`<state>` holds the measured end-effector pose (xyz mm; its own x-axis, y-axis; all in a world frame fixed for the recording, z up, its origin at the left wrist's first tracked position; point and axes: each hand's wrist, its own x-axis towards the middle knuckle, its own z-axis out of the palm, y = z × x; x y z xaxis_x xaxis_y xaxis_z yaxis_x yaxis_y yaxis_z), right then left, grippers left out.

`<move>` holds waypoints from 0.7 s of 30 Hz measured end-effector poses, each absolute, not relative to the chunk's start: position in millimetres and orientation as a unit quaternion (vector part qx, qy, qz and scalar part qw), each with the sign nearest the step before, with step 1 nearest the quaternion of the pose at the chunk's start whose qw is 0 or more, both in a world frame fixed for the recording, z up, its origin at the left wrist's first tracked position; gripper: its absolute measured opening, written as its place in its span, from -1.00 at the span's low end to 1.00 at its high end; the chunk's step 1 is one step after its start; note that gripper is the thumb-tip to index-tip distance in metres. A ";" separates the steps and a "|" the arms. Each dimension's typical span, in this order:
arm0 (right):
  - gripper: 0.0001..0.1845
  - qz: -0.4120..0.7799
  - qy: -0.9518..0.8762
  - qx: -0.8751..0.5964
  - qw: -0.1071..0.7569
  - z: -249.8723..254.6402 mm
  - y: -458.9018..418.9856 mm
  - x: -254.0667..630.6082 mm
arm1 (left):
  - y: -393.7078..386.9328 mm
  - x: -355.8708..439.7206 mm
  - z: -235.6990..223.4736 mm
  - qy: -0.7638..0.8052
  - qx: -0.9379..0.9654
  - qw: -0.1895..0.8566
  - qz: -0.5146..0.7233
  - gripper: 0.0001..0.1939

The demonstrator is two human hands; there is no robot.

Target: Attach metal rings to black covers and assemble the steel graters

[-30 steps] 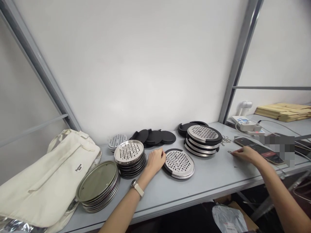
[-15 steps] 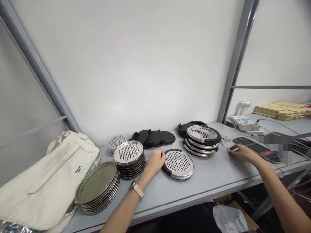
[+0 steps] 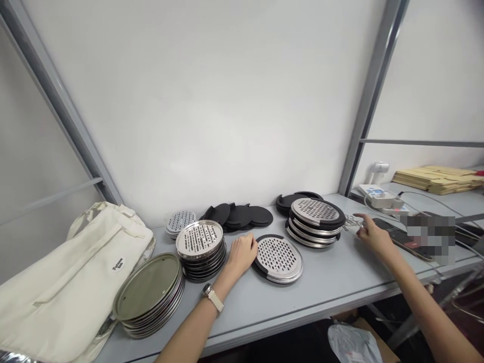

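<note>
My left hand (image 3: pixel 242 253) rests with curled fingers on the left edge of a single perforated metal disc (image 3: pixel 279 257) in a black rim, lying flat on the grey table (image 3: pixel 333 277). My right hand (image 3: pixel 372 233) reaches to the right of a stack of black-rimmed perforated discs (image 3: pixel 316 221), its index finger stretched toward a small heap of thin wire rings (image 3: pixel 351 221). The other fingers are curled, and whether they hold anything is hidden. A phone (image 3: pixel 401 236) lies just beyond that hand.
A stack of perforated steel discs (image 3: pixel 199 248) and a stack of plain metal pans (image 3: pixel 149 292) sit left of my left hand. Black round lids (image 3: pixel 242 215) lie near the wall. A cream cloth bag (image 3: pixel 64 282) fills the left. A power strip (image 3: pixel 381 196) and flat cardboard (image 3: pixel 438 179) lie at right.
My right hand has moved back and to the left, from the table in front of the phone toward the wire rings. My left hand stays on the disc.
</note>
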<state>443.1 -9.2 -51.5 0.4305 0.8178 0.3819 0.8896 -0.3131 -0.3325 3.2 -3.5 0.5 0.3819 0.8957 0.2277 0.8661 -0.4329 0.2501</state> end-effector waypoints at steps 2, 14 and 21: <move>-0.54 -0.065 -0.546 -0.805 0.223 -51.7 -5.1 444.3 | -3.6 3.4 0.2 0.532 0.829 0.046 0.167 -0.74; -0.77 -0.080 -0.611 -0.761 0.203 -49.9 16.8 444.3 | -1.9 3.8 -4.2 0.524 0.833 0.045 0.170 -0.74; -0.85 -0.102 -0.629 -0.743 0.203 -49.8 20.0 439.1 | -2.2 3.8 -5.7 0.515 0.837 0.035 0.180 -0.75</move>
<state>439.1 20.0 -49.8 0.1871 0.8936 0.4079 0.9768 -0.1253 -0.1736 3.8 -2.2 -5.7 0.4036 0.8753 0.2663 0.8503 -0.4663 0.2440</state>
